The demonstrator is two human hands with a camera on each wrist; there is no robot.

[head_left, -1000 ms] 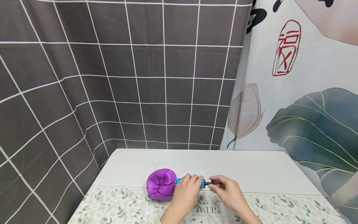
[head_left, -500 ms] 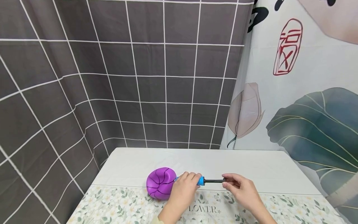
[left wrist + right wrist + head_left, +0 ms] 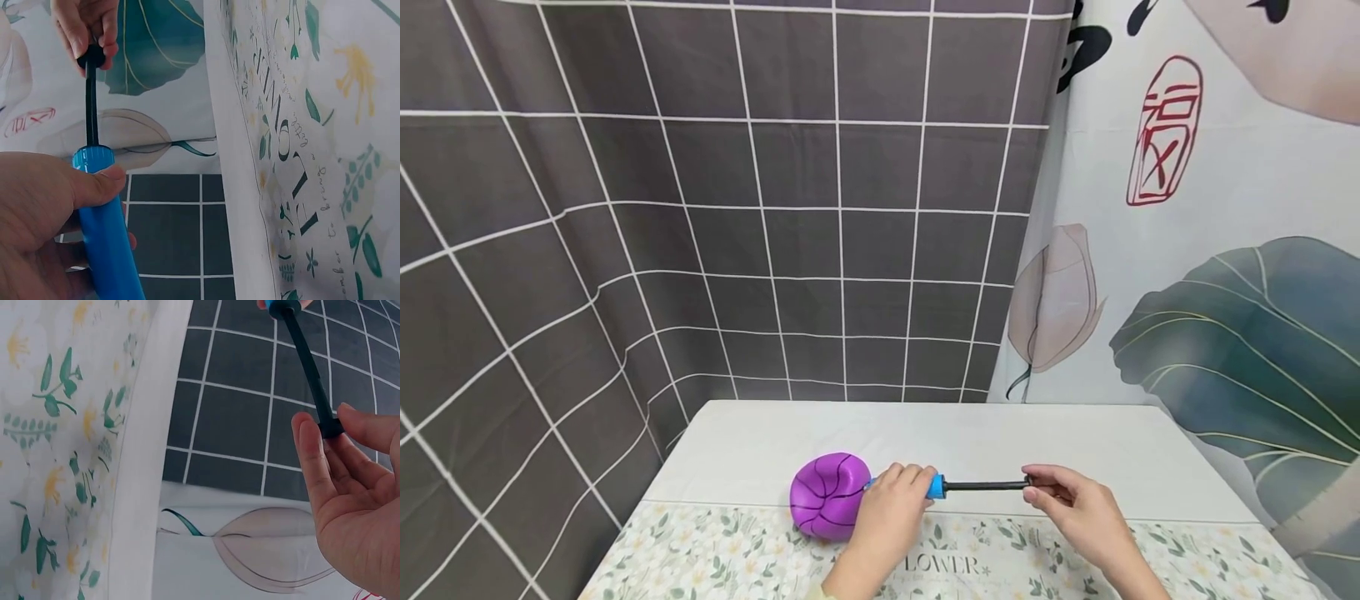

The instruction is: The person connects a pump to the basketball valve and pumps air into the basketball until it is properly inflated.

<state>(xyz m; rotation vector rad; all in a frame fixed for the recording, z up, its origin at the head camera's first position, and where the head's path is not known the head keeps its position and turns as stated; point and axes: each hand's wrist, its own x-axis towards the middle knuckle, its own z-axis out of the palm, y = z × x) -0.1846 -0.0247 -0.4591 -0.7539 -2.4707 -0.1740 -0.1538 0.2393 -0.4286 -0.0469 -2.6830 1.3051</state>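
A dented purple ball (image 3: pixel 827 498) with black seam lines lies at the left in the head view. The blue barrel of a hand pump (image 3: pixel 107 231) points at it, its near end right at the ball's side. My left hand (image 3: pixel 887 512) grips this barrel, thumb along it in the left wrist view. From the barrel's other end a long black rod (image 3: pixel 985 486) sticks out to the right. Its black end knob (image 3: pixel 331 428) is pinched between the thumb and fingers of my right hand (image 3: pixel 1078 510). Much of the barrel is hidden under my left hand.
The table (image 3: pixel 760 433) has a white back part and a floral cloth (image 3: pixel 700 550) along the front. Behind it hangs a dark grey curtain (image 3: pixel 880 250) with white grid lines. A white curtain (image 3: pixel 1090 150) with leaf and flower prints hangs at the right.
My right hand has moved to the right, drawing the pump's rod from nearly all the way in to far out. My left hand and the ball have stayed almost in place.
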